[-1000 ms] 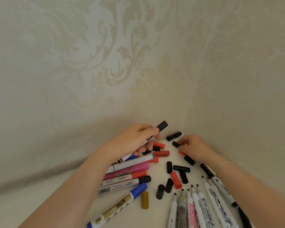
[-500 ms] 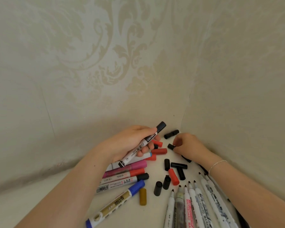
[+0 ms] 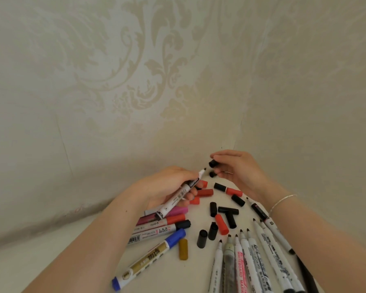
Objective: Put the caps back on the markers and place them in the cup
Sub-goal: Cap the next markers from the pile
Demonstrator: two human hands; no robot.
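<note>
here, low in the middle of the frame, i saw the left hand (image 3: 167,187) curled round a white marker (image 3: 179,194), its bare dark tip pointing up and to the right. just right of that tip, the right hand (image 3: 239,172) pinched a black cap (image 3: 212,163) between thumb and fingers, close to the tip but not touching it. a second black cap (image 3: 212,174) showed just under the first, by the fingers; i could not tell whether the hand held it too. a thin silver bracelet (image 3: 282,203) circled the right wrist.

on the pale table (image 3: 51,261) below the hands lay loose caps, red (image 3: 205,193) and black (image 3: 228,210), scattered in the lower centre. to their left lay capped markers side by side: a pink one (image 3: 175,211), a red-capped one (image 3: 175,219), a black-capped one (image 3: 183,224), and a blue-capped marker (image 3: 150,259) reaching toward the bottom edge, with a mustard cap (image 3: 183,249) just beside it. at the lower right a fan of uncapped white markers (image 3: 251,261) pointed their tips upward. no cup showed anywhere. patterned cream wallpaper (image 3: 135,70) filled the upper frame, meeting in a corner behind the hands.
</note>
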